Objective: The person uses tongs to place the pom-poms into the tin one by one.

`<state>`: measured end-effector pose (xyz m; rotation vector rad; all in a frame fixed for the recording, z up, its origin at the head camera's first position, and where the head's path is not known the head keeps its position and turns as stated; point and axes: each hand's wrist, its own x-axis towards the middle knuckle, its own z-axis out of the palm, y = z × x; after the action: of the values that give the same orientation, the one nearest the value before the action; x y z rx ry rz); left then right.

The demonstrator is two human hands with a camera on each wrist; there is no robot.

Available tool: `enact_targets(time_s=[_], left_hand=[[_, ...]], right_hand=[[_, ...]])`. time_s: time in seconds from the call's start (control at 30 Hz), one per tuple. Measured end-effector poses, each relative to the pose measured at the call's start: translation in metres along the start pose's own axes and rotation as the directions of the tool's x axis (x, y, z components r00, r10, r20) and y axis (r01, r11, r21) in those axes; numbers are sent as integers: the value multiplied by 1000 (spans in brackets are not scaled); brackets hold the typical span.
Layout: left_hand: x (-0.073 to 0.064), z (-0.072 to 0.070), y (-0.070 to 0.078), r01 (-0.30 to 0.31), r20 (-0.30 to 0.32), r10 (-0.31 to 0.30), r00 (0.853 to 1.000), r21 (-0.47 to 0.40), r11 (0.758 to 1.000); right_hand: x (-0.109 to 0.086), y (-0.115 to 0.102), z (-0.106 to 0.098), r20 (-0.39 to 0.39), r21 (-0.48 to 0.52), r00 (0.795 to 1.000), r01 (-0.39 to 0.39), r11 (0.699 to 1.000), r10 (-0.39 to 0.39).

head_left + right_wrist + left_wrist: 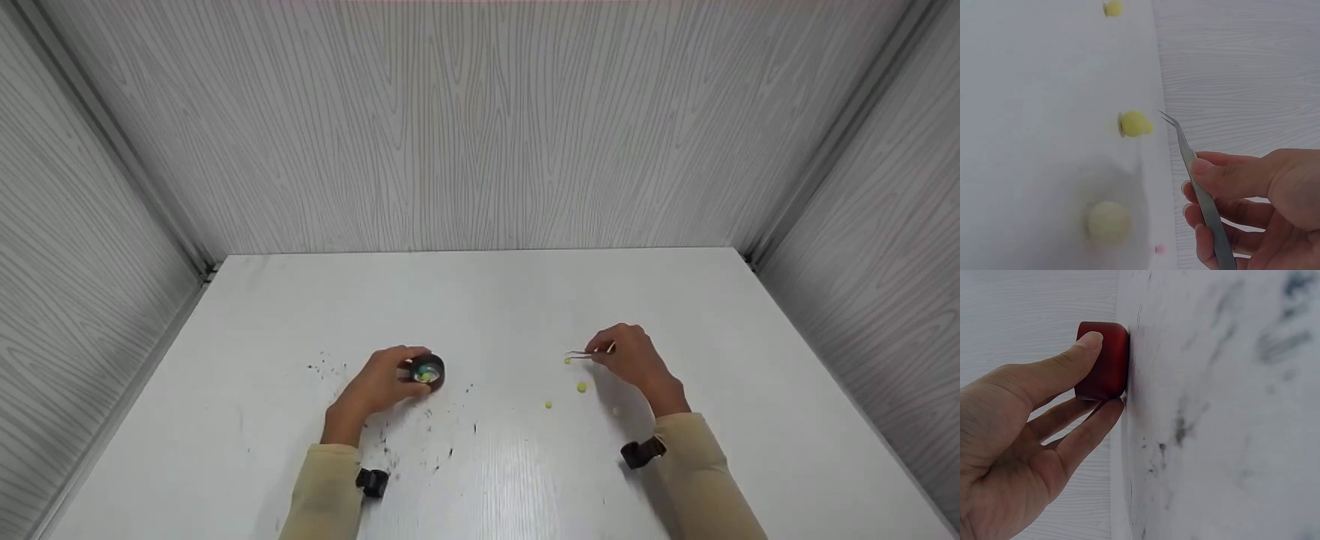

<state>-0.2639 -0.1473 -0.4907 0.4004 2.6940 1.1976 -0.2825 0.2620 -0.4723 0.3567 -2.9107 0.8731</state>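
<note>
My left hand (379,384) grips a small round cup (437,384), dark red in the left wrist view, with the thumb on one side and fingers on the other. The cup (1109,363) stands on the tabletop; yellow-green and bluish bits show inside its shiny bowl. Over on the right, my right hand (628,360) pinches metal tweezers (1199,188) with bent, fine tips. Those tips are slightly apart with nothing between them in the right wrist view. Close to them in the head view lies a small yellow ball (568,361).
A larger yellow ball (581,387), another small yellow ball (548,404) and a pale ball (1109,222) lie near the right hand. A tiny pink piece (1160,248) shows beyond. Dark marks (386,450) speckle the white table (480,300) around the left hand. Wood-grain panels (480,135) enclose it.
</note>
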Motion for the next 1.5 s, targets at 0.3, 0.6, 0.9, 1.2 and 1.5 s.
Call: enact_targets(time_s=[0.3,0.6,0.9,1.2,1.5], left_hand=[[0,-1,0,9,2,-9,1000,-8,1000],[0,0,2,38,8,-38,999,-13,999],[1,0,1,16,6,-16,1000,-7,1000],[0,1,0,-3,6,3,1000,-11,1000],[2,0,-3,-33,-1,33,999,-24,999]], right_hand=[[0,6,0,16,11,1000,-26,1000,26],[0,9,1,26,8,999,-35,999,35],[0,10,1,4,3,1000,-20,1000,20],[0,10,0,4,14,1000,-20,1000,20],[0,1,-3,-5,13,1000,-15,1000,15]])
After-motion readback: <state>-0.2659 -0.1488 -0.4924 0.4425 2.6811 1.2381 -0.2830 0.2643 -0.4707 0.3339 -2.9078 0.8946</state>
